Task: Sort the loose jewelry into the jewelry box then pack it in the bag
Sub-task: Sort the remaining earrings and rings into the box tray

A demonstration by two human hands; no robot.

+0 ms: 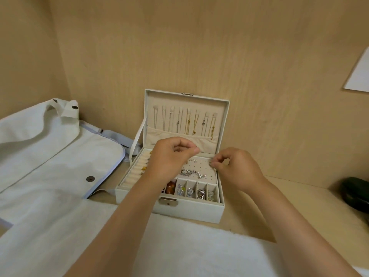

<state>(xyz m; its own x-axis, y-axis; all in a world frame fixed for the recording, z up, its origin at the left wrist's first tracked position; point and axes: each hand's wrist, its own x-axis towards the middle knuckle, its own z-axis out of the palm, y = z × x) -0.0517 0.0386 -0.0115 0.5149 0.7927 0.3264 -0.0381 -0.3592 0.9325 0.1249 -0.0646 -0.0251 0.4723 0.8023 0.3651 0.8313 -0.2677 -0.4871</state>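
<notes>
A white jewelry box (189, 211) stands open on the wooden shelf, its lid (224, 124) upright with several necklaces (187, 121) hanging inside. The front compartments hold silver and amber pieces (190, 191), and silver earrings (192, 172) lie on the perforated pad. My left hand (169, 158) hovers over the ring rolls and pad with fingers curled; whether it holds anything is hidden. My right hand (233, 166) pinches a small silver earring (211, 163) at the pad's right edge. A white canvas bag (50, 156) lies to the left.
A white cloth (189, 246) covers the shelf's front in front of the box. A dark rounded case (355, 193) sits at the far right. A white sheet of paper (359, 74) is stuck on the back wall. Wooden walls close in behind and to the left.
</notes>
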